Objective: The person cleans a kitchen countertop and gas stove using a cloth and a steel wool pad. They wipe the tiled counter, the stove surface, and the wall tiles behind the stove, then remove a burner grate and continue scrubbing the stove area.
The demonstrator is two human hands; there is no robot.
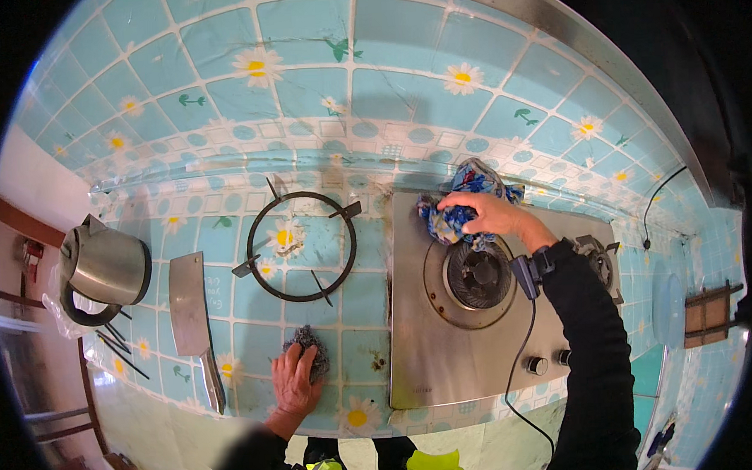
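Observation:
My left hand (296, 379) rests near the counter's front edge, its fingers closed over a dark steel wool scourer (319, 360) on the tiles. Towards the back of the stainless steel gas hob (417, 351), my right hand (488, 215) grips a crumpled blue patterned cloth (473, 177). Below that hand lies the bare front burner (478, 273), without a pan support. A round black pan support (250, 239) sits apart from the hob, on the blue tile-patterned counter (366, 297).
Left of the pan support lies a cleaver (189, 303), its handle towards me. Farther left are an electric kettle (107, 266) and several dark thin sticks (122, 352). A second burner (597, 261) is partly behind my right arm. A cable (518, 367) hangs from my right wrist.

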